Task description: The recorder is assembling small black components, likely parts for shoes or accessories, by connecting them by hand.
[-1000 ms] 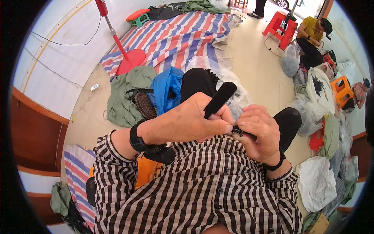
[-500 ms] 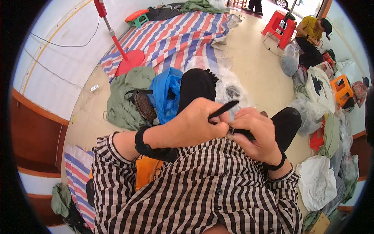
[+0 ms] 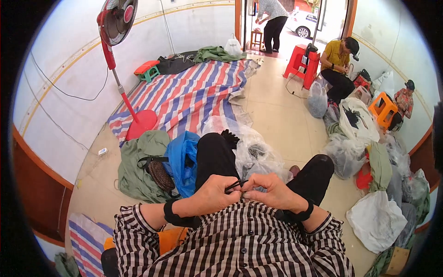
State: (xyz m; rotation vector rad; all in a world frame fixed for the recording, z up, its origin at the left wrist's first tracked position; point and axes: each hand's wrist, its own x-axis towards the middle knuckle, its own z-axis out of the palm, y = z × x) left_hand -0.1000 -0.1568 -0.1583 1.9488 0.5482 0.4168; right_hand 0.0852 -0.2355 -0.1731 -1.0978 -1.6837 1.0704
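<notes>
Close in front of my checked shirt, both hands meet over my lap. My left hand (image 3: 217,194) is closed, its thumb and fingers pinching a thin black strip (image 3: 236,184) that shows as narrow dark bands between the hands. Pressed close to it, my right hand (image 3: 270,190) is closed too, fingertips and thumb pinched at the strip's other end. Whatever small part lies between the fingertips is hidden. Several black pieces (image 3: 230,138) lie by my left knee, next to a clear plastic bag (image 3: 258,154).
A blue bag (image 3: 183,161) and green cloth (image 3: 138,168) lie left, near a red-based fan (image 3: 142,123). Striped sheeting (image 3: 184,97) covers the floor beyond. To the right are plastic bags (image 3: 346,157), an orange stool (image 3: 383,110) and two seated people; another person stands at the doorway.
The view has tilted up, showing more of the room. The black strip, which stuck up from my left hand, now lies lower between both hands, and the right fingertips have come nearer the left.
</notes>
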